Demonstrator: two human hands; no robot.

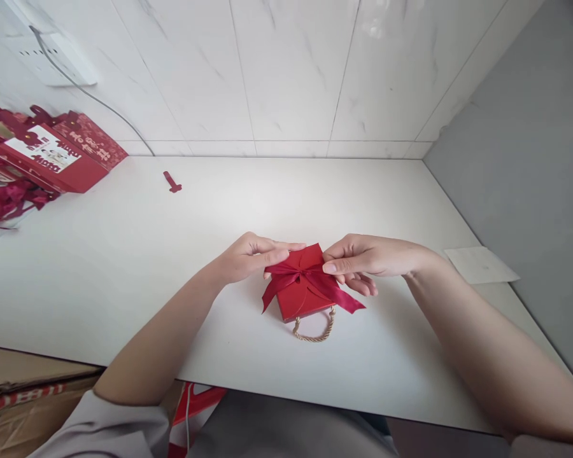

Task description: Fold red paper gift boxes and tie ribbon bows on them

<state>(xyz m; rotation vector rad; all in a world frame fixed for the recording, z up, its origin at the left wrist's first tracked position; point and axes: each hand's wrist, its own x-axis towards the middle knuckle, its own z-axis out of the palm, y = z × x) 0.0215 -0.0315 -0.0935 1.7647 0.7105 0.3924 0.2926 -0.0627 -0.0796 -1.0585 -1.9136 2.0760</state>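
Observation:
A small red gift box [293, 306] lies tilted on the white table, its twisted gold cord handle [314, 339] toward me. Around it runs a dark red satin ribbon [300, 273], tied in a bow on top with two tails spread left and right. At the box's upper left edge, my left hand [253, 257] is closed, thumb on top and index finger along the far edge. My right hand [356, 261] pinches the ribbon at the right side between thumb and index finger, its other fingers curled loosely. The fingers hide part of the bow's loops.
Several red printed gift boxes [83, 175] and a heap of red ribbons [9, 200] stand at the left. A small red tag [172, 182] lies farther back. White paper [481, 264] rests by the grey panel at right. A cable [100, 102] hangs from the wall socket.

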